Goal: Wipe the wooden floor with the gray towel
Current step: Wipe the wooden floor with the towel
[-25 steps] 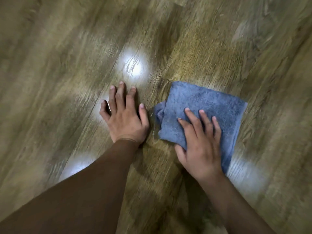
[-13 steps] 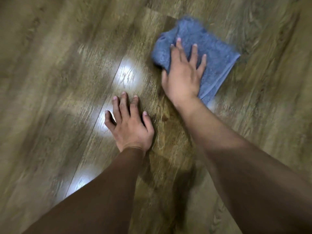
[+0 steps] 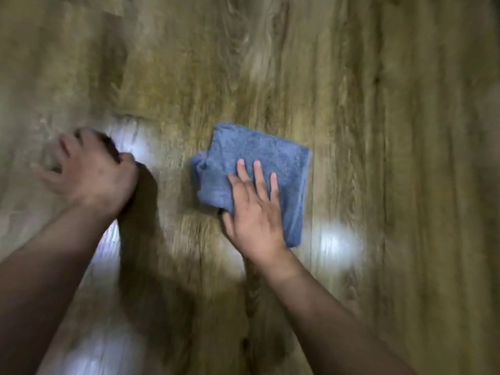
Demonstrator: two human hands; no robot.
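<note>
Right hand flat on the gray towel, fingers straight and spread, palm pressing the cloth's near-left part down against the wooden floor. The towel lies folded into a rough square at mid-frame, its left edge bunched into a small fold, its far and right sides showing beyond the fingertips. Over on the other side, the left hand is down by the boards, well apart from the towel, and it is smeared with motion blur; the fingers look spread and bent, gripping nothing, though whether they touch the wood cannot be told for certain. A dark shadow falls just beside that wrist. Both bare forearms come in from the lower edge. Bright glare patches sit on the glossy planks, one just right of the towel's near corner, another between the left hand and the cloth.
</note>
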